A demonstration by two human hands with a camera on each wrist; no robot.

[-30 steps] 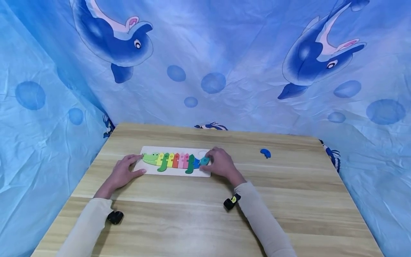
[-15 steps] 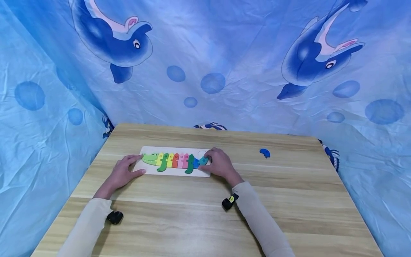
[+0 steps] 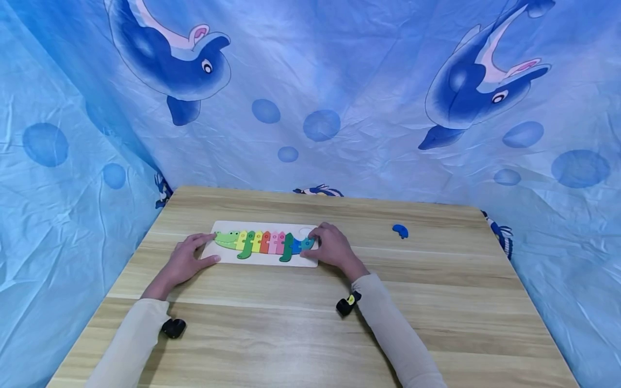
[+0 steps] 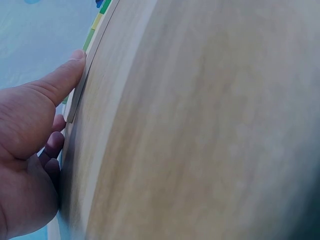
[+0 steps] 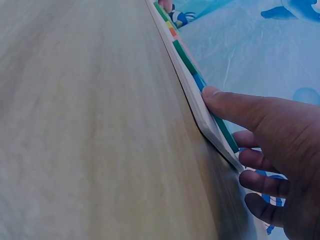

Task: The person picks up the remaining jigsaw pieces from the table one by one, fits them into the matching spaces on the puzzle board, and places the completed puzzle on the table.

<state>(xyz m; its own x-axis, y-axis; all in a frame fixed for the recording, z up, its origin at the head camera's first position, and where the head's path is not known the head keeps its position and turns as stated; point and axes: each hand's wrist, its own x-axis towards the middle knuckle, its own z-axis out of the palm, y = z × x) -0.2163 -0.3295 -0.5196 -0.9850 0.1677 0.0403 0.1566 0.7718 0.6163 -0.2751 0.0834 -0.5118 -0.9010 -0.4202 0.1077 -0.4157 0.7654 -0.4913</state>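
A white wooden puzzle board (image 3: pixel 262 260) lies on the table, filled with a row of coloured pieces in the shape of a crocodile. Its light green head piece (image 3: pixel 225 241) is at the left end. My left hand (image 3: pixel 186 260) holds the board's left end, thumb on the front edge and fingers around the far side. At the right end my right hand (image 3: pixel 336 248) pinches a teal puzzle piece (image 3: pixel 306 244) between thumb and fingers, beside a blue piece. The teal piece lies in or on the board; its seating is partly hidden by the fingers.
A loose blue curved puzzle piece (image 3: pixel 400 231) lies on the wooden table (image 3: pixel 291 334) to the right of the board. Blue cloth (image 3: pixel 368 156) printed with dolphins hangs behind and beside the table. Each sleeve carries a small black wrist camera (image 3: pixel 173 327).
My right hand has shifted very slightly, still on the teal puzzle piece. The left hand, the board and the loose blue piece stay in place.
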